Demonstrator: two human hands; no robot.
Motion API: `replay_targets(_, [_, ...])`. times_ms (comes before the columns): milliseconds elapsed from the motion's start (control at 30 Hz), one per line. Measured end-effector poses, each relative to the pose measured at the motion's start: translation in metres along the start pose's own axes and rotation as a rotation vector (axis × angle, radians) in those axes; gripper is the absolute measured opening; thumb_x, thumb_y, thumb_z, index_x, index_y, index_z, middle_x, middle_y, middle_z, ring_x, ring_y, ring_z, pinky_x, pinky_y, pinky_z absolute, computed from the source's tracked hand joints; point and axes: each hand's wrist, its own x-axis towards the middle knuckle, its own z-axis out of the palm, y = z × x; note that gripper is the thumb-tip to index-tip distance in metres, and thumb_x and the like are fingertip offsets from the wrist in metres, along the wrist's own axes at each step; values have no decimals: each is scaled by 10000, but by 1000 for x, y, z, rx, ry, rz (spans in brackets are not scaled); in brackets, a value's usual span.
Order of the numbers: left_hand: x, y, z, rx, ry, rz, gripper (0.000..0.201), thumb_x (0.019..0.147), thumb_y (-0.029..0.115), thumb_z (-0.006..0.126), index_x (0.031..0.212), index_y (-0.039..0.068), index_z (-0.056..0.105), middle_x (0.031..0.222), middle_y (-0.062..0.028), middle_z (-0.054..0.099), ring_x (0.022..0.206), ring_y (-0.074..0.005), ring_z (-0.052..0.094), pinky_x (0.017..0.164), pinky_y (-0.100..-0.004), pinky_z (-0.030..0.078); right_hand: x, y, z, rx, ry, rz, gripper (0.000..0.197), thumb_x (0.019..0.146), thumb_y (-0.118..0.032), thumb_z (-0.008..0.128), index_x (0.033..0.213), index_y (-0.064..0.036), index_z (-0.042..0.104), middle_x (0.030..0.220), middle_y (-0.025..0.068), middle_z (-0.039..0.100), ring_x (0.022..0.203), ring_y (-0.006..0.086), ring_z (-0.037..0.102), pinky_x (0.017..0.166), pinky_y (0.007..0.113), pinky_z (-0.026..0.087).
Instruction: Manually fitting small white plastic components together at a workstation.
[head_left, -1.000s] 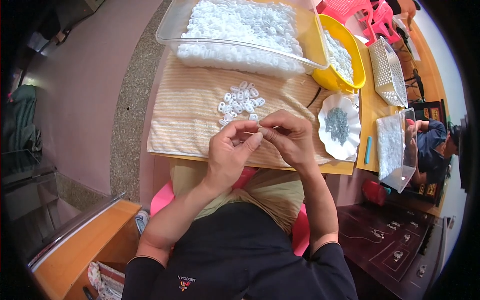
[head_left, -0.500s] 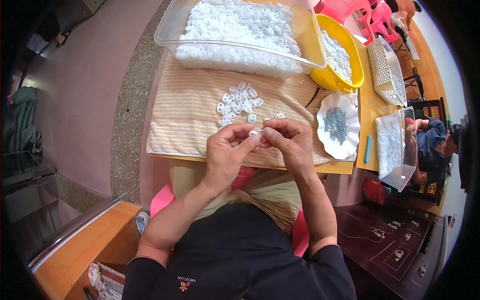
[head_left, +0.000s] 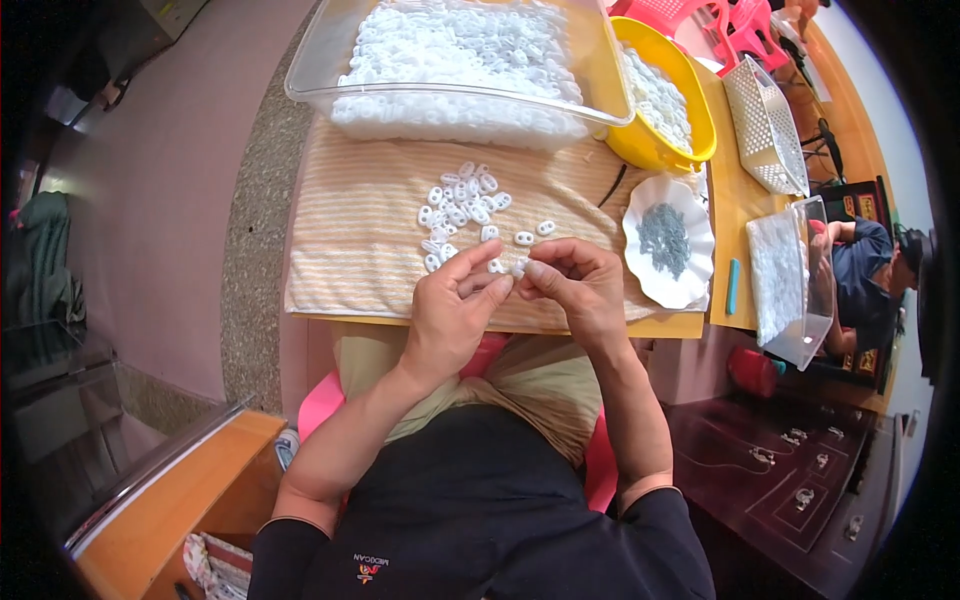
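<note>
Right hand pinches a white piece — long axis unclear, left hand curled — can't tell its grip, two-holed oval beyond lies crosswise

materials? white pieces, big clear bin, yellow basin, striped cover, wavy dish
White pieces: likely moulded plastic, smooth; repeated rounded two-hole shapes.
Bin: probably rigid clear plastic, glossy; see-through walls.
Basin: likely plastic; uniform opaque yellow, some sheen.
Cover: fabric, matte, maybe towelling; soft creases.
Dish: smooth white, fluted rim; plastic or ceramic, can't tell.
</note>
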Motion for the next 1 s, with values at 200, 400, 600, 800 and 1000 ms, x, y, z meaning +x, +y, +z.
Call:
replay_targets(200, [0, 2, -2, -118, -110, -8, 265, 899, 66, 638, 1128, -60, 593, 965, -101, 678, 867, -124, 647, 787, -241, 529, -6, -6, 3, -75, -58, 17, 113, 873, -3, 642, 973, 50, 642, 842, 105, 678, 738, 149, 668, 673, 256, 565])
replay_targets(400, [-1, 4, -3, -168, -90, -44, 148, 891, 21, 630, 1018, -52, 607, 852, -111, 677, 763, -153, 667, 722, -267, 561, -8, -2, 3, -100, -127, -28, 121, 875, 21, 624, 983, 72, 641, 860, 102, 674, 766, 145, 668, 676, 253, 557])
replay_targets(600, [-2, 6, -1, -338, -114, -138, 175, 902, 39, 619, 1054, -46, 596, 915, -114, 664, 786, -158, 657, 730, -283, 560, -13, -6, 4, -72, -128, -15, 135, 872, 12, 640, 997, 62, 639, 869, 83, 672, 795, 124, 660, 706, 237, 543])
replay_targets(800, [-3, 3, -2, -396, -199, -235, 164, 898, 45, 627, 1041, -32, 599, 919, -104, 661, 793, -155, 654, 737, -278, 558, -19, -4, -2, -98, -156, -36, 99, 873, -3, 649, 961, 41, 643, 872, 56, 664, 782, 93, 636, 688, 228, 525])
replay_targets(1000, [-8, 5, 6, -477, -189, -273, 128, 883, 22, 636, 996, -25, 599, 917, -100, 651, 814, -173, 670, 746, -287, 585, -34, -20, -17, -607, -95, -413, 156, 785, 9, 714, 922, 13, 641, 833, 99, 643, 748, 183, 643, 651, 280, 516])
